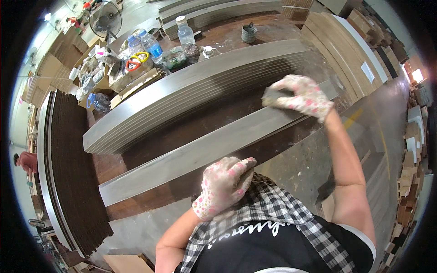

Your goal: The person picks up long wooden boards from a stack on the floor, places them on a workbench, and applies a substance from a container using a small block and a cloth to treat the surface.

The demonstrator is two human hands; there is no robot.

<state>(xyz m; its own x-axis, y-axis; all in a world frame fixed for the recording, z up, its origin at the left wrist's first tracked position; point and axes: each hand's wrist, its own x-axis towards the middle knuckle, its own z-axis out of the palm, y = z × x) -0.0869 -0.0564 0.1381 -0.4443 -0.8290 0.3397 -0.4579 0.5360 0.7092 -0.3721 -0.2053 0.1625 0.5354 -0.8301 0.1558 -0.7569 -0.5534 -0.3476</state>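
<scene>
A long grey panel lies across the brown table in front of me. My right hand, in a white glove with pink flowers, grips a small grey block-shaped pad at the panel's right part. The pad appears to touch the panel's top face or far edge. My left hand, gloved alike, is held curled between the panel's near edge and my checked apron. Its fingers are bent in, and whatever they may hold is hidden. Beyond the panel stands a stack of similar grey panels.
Bottles, orange-and-yellow-handled scissors and bagged odds and ends crowd the table's far left. A dark stack of boards stands at left, brown boards at far right. A small can sits behind. Another person is at far left.
</scene>
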